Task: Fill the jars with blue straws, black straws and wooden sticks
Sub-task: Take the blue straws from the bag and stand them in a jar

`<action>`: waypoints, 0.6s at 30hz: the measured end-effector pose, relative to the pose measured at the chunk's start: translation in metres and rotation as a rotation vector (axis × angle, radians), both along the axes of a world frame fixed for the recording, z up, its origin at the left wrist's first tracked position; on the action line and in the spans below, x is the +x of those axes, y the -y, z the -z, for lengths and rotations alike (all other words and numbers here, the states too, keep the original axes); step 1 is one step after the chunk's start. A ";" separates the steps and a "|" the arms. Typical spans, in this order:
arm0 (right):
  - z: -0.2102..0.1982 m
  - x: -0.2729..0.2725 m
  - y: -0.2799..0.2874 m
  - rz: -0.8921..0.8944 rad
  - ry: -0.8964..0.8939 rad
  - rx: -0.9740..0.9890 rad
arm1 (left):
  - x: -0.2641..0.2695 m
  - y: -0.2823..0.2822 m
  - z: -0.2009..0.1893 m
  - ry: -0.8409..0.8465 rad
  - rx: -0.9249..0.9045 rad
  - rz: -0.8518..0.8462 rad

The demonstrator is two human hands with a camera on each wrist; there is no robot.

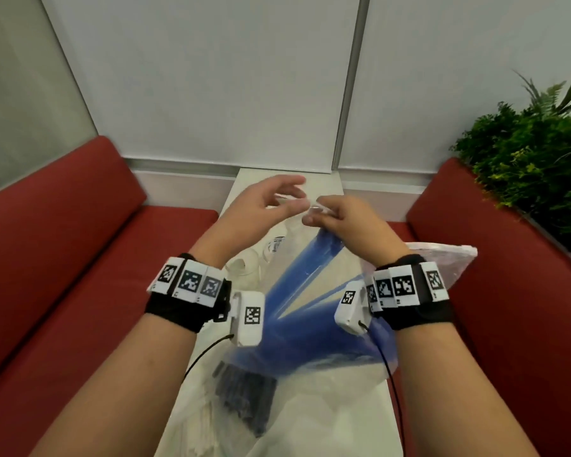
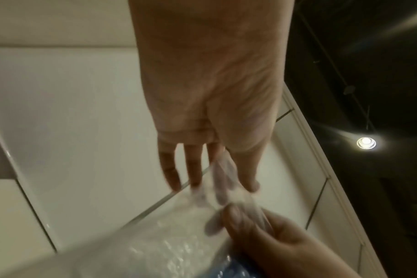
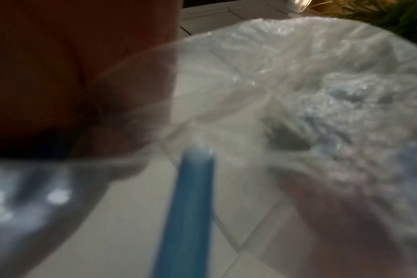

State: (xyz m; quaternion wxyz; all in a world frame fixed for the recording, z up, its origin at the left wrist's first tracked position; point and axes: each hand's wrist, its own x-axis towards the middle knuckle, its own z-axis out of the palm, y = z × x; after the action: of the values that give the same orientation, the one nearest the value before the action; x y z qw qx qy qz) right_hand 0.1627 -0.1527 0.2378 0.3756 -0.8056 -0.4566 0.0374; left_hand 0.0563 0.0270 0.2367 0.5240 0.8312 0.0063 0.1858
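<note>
Clear plastic fills the middle of the head view: a plastic bag (image 1: 314, 324) of blue straws (image 1: 297, 285) is held up over a narrow white table (image 1: 254, 179) that runs between two red benches (image 1: 56, 232). The right hand (image 1: 346, 222) has its fingers curled round the bunched top of the bag, at the far end of the blue straws. The left hand (image 1: 261, 209) is just left of that bunched top, fingers loosely spread and blurred; whether they touch the plastic cannot be told here. Nearer the person than the blue straws, a bundle of black straws (image 1: 248, 397) lies in plastic on the table. Left of the blue straws, behind the left wrist, stand clear glass jars (image 1: 261, 255). A green plant (image 1: 534, 150) rises behind the right-hand bench.

From the left wrist, the left hand (image 2: 210, 105) shows straight, parted fingers (image 2: 195, 169) reaching to the twisted top of the plastic bag (image 2: 155, 244), which the right hand (image 2: 274, 242) pinches from below.

The right wrist view is badly blurred: crinkled plastic bag (image 3: 298, 75) and one blue straws bundle (image 3: 191, 206) behind it, over pale floor tiles.
</note>
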 end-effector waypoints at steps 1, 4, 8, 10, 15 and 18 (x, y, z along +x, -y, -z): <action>-0.002 -0.003 -0.003 -0.002 0.018 -0.019 | 0.004 0.006 -0.002 0.043 -0.018 -0.011; -0.004 -0.001 0.004 0.027 -0.081 -0.084 | 0.008 0.002 -0.004 0.134 -0.054 -0.124; 0.006 0.027 0.042 0.167 -0.129 -0.299 | -0.004 -0.031 0.007 0.144 -0.133 -0.261; 0.009 0.038 0.065 0.208 -0.110 -0.318 | -0.011 -0.046 0.013 0.119 -0.141 -0.319; 0.025 0.041 0.080 0.299 -0.360 0.149 | -0.025 -0.066 0.019 0.035 -0.120 -0.424; 0.033 0.031 0.063 0.272 -0.528 0.442 | -0.025 -0.069 0.014 -0.035 0.277 -0.569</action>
State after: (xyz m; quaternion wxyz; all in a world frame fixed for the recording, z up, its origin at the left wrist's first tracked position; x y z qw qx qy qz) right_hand 0.1938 -0.2153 0.2046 0.6471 -0.7209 -0.2296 0.0941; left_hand 0.0308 0.0959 0.2229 0.3326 0.8625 0.2223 0.3099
